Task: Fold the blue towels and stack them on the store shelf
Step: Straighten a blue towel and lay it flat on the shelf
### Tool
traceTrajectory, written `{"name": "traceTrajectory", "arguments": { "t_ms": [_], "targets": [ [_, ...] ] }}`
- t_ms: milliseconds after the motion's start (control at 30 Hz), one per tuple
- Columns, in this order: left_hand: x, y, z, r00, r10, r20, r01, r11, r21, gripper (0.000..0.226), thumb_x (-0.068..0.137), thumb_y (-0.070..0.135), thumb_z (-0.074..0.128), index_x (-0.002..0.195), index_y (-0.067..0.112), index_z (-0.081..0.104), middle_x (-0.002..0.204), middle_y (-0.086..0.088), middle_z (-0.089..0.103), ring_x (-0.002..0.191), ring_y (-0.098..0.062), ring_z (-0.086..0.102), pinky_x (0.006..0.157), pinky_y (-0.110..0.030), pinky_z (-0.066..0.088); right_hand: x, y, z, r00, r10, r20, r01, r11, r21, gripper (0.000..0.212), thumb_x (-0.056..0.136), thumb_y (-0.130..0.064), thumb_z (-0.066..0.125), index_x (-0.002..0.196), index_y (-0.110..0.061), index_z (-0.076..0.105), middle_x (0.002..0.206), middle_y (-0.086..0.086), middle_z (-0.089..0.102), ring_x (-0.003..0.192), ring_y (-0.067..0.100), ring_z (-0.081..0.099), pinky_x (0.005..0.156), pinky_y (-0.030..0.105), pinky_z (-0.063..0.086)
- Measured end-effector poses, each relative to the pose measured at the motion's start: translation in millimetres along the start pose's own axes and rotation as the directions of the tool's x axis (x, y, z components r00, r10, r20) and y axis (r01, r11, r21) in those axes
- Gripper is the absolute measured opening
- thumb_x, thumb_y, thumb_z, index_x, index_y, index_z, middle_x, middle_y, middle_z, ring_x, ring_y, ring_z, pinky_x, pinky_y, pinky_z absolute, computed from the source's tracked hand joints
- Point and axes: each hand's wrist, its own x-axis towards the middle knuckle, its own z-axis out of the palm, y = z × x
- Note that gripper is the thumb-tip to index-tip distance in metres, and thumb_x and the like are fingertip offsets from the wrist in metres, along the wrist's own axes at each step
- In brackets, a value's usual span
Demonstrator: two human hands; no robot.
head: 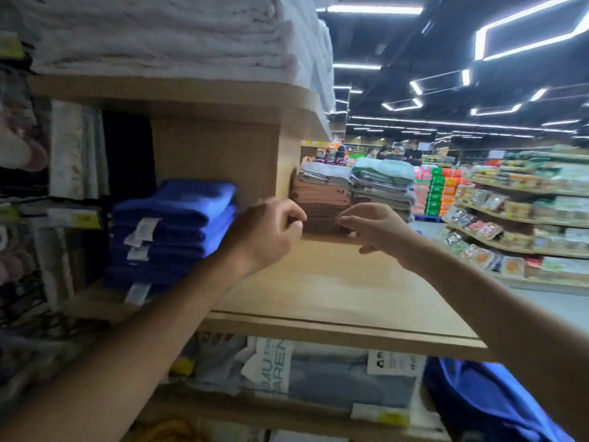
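Looking mostly done: a stack of folded blue towels [172, 228] sits at the shelf's [334, 291] left end. Left hand [267, 231] and right hand [373, 228] hover empty, fingers loosely curled. Blue cloth [484, 400] at lower right is maybe another towel left, too blurry to tell.

Supermarket: stocked grocery shelves [516, 212], price labels [84, 218], folded towels [172, 224].

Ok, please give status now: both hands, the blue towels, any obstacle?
Left hand and right hand empty, fingers curled, above shelf. Blue towel stack folded at shelf's left. Nothing in the way.
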Motion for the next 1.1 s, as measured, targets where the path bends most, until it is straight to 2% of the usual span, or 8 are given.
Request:
{"name": "traceTrajectory", "arguments": {
  "t_ms": [133, 267, 567, 633, 667, 767, 900, 1100],
  "targets": [
    [-19, 39, 92, 0.904, -0.095, 0.416, 0.066, 0.994, 0.084, 0.046, 0.083, 0.062, 0.046, 0.123, 0.043, 0.06, 0.134, 0.006, 0.06, 0.124, -0.017, 0.053, 0.105, -0.042, 0.045, -54, 54, -86, 0.983, 0.063, -0.175, -0.084, 0.99, -0.114, 0.009, 0.097, -0.023, 0.066, 0.092, -0.023, 0.074, 0.074, -0.006, 0.069, 0.056, 0.001, 0.063, 0.048, 0.019, 0.045],
    [-21, 70, 150, 0.805, -0.142, 0.576, 0.006, 0.973, 0.23, 0.048, 0.09, 0.064, 0.043, 0.132, 0.045, 0.052, 0.145, 0.011, 0.051, 0.13, -0.02, 0.046, 0.106, -0.045, 0.042, -92, 105, -155, 0.91, 0.14, -0.391, -0.2, 0.973, -0.117, 0.012, 0.097, -0.019, 0.063, 0.094, -0.02, 0.075, 0.079, 0.001, 0.07, 0.055, 0.007, 0.057, 0.045, 0.018, 0.041],
    [-18, 81, 176, 0.797, -0.151, 0.584, -0.033, 0.956, 0.292, 0.058, 0.093, 0.066, 0.028, 0.143, 0.042, 0.041, 0.152, 0.01, 0.046, 0.136, -0.016, 0.044, 0.11, -0.048, 0.032, -102, 246, -171, 0.777, 0.546, -0.314, -0.604, 0.788, -0.125, 0.033, 0.093, -0.009, 0.058, 0.125, -0.001, 0.061, 0.09, 0.019, 0.065, 0.06, 0.022, 0.06, 0.051, 0.026, 0.042],
    [-18, 82, 176, 0.8, -0.147, 0.581, -0.041, 0.954, 0.298, 0.057, 0.094, 0.065, 0.028, 0.144, 0.041, 0.041, 0.152, 0.011, 0.046, 0.137, -0.015, 0.044, 0.111, -0.047, 0.031, -100, 262, -165, 0.751, 0.586, -0.305, -0.64, 0.759, -0.117, 0.02, 0.091, -0.006, 0.058, 0.108, 0.005, 0.062, 0.082, 0.02, 0.056, 0.06, 0.026, 0.054, 0.051, 0.03, 0.038],
    [-18, 82, 176, 0.802, -0.146, 0.579, -0.042, 0.953, 0.299, 0.056, 0.095, 0.065, 0.029, 0.144, 0.04, 0.041, 0.152, 0.011, 0.046, 0.137, -0.014, 0.044, 0.112, -0.047, 0.032, -98, 267, -163, 0.743, 0.583, -0.329, -0.646, 0.753, -0.126, 0.005, 0.089, -0.005, 0.058, 0.086, -0.002, 0.058, 0.075, 0.018, 0.051, 0.059, 0.024, 0.047, 0.051, 0.031, 0.035],
    [-18, 81, 176, 0.816, -0.136, 0.562, -0.044, 0.955, 0.294, 0.054, 0.096, 0.064, 0.033, 0.144, 0.041, 0.043, 0.15, 0.013, 0.047, 0.135, -0.012, 0.044, 0.113, -0.045, 0.033, -91, 279, -163, 0.715, 0.578, -0.393, -0.665, 0.736, -0.128, 0.033, 0.088, -0.008, 0.058, 0.064, -0.013, 0.035, 0.063, 0.007, 0.037, 0.054, 0.021, 0.032, 0.05, 0.027, 0.025],
    [-18, 80, 176, 0.83, -0.118, 0.545, -0.045, 0.96, 0.275, 0.051, 0.095, 0.065, 0.035, 0.141, 0.043, 0.044, 0.148, 0.016, 0.049, 0.134, -0.009, 0.045, 0.112, -0.044, 0.033, -86, 282, -168, 0.742, 0.569, -0.354, -0.663, 0.701, -0.262, 0.028, 0.09, -0.012, 0.056, 0.065, -0.01, 0.044, 0.065, 0.009, 0.042, 0.066, 0.023, 0.038, 0.055, 0.031, 0.03],
    [-18, 78, 177, 0.832, -0.122, 0.541, -0.025, 0.967, 0.255, 0.051, 0.094, 0.065, 0.036, 0.139, 0.045, 0.045, 0.147, 0.016, 0.049, 0.134, -0.009, 0.044, 0.112, -0.046, 0.032, -64, 255, -185, 0.821, 0.497, -0.282, -0.524, 0.852, -0.023, 0.006, 0.094, -0.015, 0.058, 0.09, -0.011, 0.055, 0.084, 0.011, 0.057, 0.073, 0.021, 0.068, 0.058, 0.029, 0.039]
  ]
}}
